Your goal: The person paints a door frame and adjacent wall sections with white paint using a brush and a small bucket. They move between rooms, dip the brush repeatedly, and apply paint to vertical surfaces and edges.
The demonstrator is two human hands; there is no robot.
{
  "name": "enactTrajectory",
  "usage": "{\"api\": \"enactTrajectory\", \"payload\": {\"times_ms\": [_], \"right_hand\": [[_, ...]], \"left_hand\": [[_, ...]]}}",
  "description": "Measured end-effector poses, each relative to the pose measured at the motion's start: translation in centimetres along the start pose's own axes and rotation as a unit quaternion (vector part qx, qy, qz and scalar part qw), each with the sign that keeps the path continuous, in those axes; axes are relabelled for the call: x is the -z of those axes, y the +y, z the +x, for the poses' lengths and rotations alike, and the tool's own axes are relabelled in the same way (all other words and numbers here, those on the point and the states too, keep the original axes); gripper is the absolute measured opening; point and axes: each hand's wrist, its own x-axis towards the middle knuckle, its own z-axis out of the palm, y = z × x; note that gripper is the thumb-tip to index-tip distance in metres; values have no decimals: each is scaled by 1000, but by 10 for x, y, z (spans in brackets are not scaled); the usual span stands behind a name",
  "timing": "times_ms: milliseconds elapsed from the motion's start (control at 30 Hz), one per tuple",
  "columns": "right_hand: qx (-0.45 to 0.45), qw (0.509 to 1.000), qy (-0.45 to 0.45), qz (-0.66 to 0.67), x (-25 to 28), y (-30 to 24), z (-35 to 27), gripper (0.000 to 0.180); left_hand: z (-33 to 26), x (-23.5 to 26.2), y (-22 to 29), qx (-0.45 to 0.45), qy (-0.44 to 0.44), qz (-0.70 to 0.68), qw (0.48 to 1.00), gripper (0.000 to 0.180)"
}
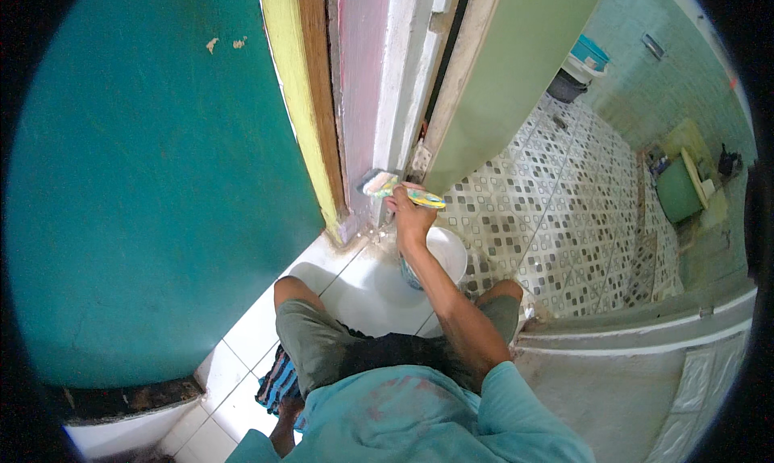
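Observation:
My right hand (pixel 412 215) is closed round the paint-smeared handle of a flat paintbrush (pixel 425 197). The brush's dark bristle end points left, at the lower part of the door frame (pixel 385 100), which has pink and white paint on it. Under my right forearm stands a white bucket (pixel 448 252), partly covered by the arm. At the lower left my left arm (pixel 284 432) hangs in shadow beside my thigh, next to a blue and black striped cloth (pixel 278 380). The fingers of that hand are not clear.
A teal wall (pixel 161 181) with a yellow and brown edge strip rises at left. Right of the frame, a pale green door (pixel 516 68) stands ajar over patterned floor tiles (pixel 556 205). Beyond are stacked basins (pixel 588 53) and a green container (pixel 679 191). White tiles (pixel 355 294) lie below me.

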Motion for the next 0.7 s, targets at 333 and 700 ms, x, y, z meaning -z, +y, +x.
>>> {"api": "enactTrajectory", "payload": {"times_ms": [333,700], "right_hand": [[145,986,-77,25,-78,-147,9,12],[317,921,-194,119,-138,-320,4,18]], "left_hand": [[-16,39,33,178,-57,-126,974,73],[0,23,18,192,-34,-167,967,84]]}}
